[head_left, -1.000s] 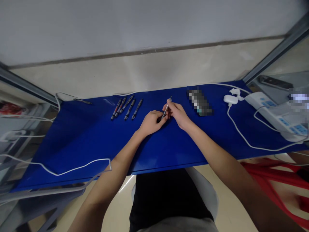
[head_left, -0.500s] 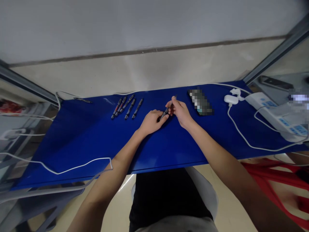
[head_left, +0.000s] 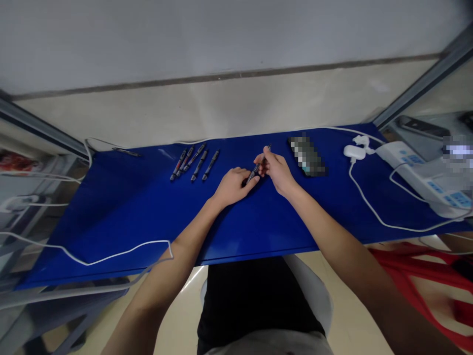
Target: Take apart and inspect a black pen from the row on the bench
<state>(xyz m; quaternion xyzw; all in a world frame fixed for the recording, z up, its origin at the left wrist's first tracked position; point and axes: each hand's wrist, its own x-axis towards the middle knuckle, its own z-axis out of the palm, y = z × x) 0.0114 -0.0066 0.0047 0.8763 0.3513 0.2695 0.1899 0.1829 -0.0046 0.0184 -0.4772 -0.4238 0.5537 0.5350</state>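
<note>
Mid-frame, left hand [head_left: 233, 186] and right hand [head_left: 278, 172] curl closed on opposite ends of one pen [head_left: 254, 171]; best keep it straight.

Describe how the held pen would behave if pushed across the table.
The pen is probably stiff: its barrel runs straight between left hand and right hand. Being slim, it is likely light. On the glossy blue table, it may slide or roll.
</note>
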